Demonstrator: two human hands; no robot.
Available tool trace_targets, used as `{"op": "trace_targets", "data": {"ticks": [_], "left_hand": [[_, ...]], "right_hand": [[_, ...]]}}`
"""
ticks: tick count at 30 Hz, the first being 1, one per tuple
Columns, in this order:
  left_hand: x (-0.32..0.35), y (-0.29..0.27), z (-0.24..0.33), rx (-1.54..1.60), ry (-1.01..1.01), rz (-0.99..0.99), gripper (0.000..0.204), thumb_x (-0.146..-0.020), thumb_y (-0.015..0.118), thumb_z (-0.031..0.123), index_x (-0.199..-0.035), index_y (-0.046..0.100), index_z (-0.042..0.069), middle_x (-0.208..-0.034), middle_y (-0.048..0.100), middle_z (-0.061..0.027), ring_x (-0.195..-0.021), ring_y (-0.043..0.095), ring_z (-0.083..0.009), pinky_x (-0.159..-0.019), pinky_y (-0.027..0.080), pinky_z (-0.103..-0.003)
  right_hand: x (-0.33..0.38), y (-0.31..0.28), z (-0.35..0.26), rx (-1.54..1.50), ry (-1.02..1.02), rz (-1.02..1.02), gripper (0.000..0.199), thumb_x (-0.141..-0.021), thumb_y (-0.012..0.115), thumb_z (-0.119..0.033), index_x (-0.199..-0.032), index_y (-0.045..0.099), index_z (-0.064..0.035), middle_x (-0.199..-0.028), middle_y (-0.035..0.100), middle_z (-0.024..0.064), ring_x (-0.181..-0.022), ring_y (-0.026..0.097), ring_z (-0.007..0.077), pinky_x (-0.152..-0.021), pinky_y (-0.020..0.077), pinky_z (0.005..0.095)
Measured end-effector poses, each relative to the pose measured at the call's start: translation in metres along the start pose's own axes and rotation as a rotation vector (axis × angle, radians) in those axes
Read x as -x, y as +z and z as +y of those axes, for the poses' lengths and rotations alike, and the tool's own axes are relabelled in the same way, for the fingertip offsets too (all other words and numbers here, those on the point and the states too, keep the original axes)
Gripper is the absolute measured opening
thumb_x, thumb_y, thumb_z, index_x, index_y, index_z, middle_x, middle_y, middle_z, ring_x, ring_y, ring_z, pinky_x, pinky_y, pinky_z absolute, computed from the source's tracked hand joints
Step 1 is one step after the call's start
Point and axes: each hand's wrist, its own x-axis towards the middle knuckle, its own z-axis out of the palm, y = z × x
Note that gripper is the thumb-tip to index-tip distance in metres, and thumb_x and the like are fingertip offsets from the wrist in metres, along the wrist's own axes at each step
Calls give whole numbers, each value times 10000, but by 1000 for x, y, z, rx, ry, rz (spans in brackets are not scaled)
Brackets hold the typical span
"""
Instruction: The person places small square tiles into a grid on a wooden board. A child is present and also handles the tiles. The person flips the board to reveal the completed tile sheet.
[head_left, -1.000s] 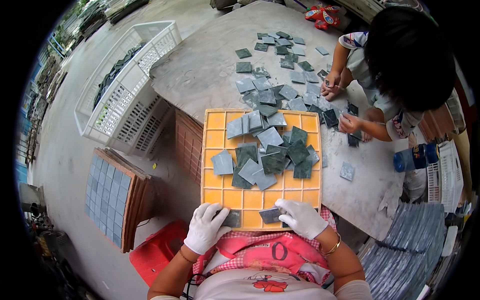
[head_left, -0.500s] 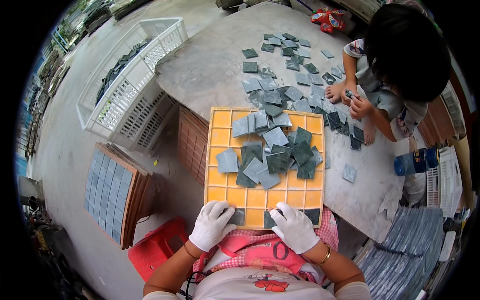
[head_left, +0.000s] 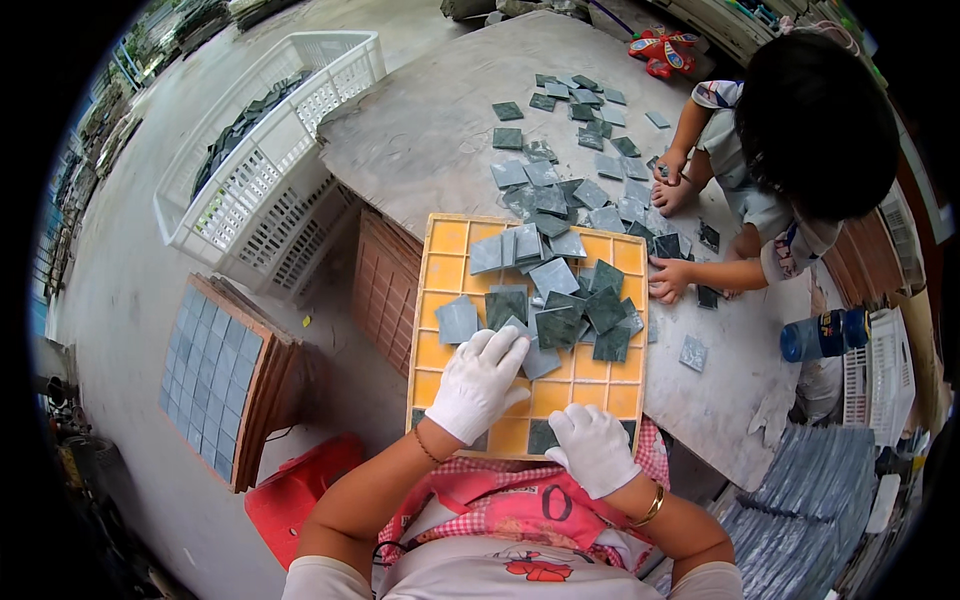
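Observation:
A yellow tray (head_left: 428,300) divided into squares lies at the table's near edge, over my lap. Loose grey and dark green stone tiles (head_left: 556,325) are heaped in its upper and middle part. My left hand (head_left: 478,383), in a white glove, reaches over the tray with fingers stretched onto a pale tile at the heap's near side. My right hand (head_left: 594,447), also gloved, rests at the tray's near edge with fingers curled; its fingertips are hidden. Beside it, a dark green tile (head_left: 541,437) sits in a near-row square. Other dark tiles in that row are partly covered by my hands.
More tiles (head_left: 600,165) are scattered across the grey table (head_left: 420,130). At the right, another person (head_left: 800,150) crouches on it, hands among tiles. White crates (head_left: 270,180), stacked tile panels (head_left: 215,375) and a red stool (head_left: 300,490) stand left; a blue bottle (head_left: 825,335) lies right.
My left hand has moved from the tray's near left squares up to the heap. My right hand stays near the edge, fingers more curled. The other person's hands have parted and lowered toward the table.

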Motion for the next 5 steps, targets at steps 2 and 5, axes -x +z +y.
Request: {"op": "trace_targets", "data": {"ticks": [2, 5], "left_hand": [[-8, 6, 1, -32, -18, -57, 620, -584, 783, 176, -1142, 540, 58, -1154, 496, -80, -992, 498, -280, -863, 444, -375], [-11, 11, 6, -59, -50, -121, 648, -571, 791, 202, -1153, 540, 63, -1177, 479, -76, -1006, 486, -273, -872, 441, -370]], "right_hand": [[0, -2, 11, -65, 40, -15, 440, -670, 758, -312, -957, 496, -104, -874, 506, 67, -811, 563, 240, -658, 469, 356], [-4, -9, 24, -249, 179, 52, 510, -725, 738, -314, -1130, 509, -103, -1120, 568, 105, -996, 573, 307, -821, 468, 345]]}}
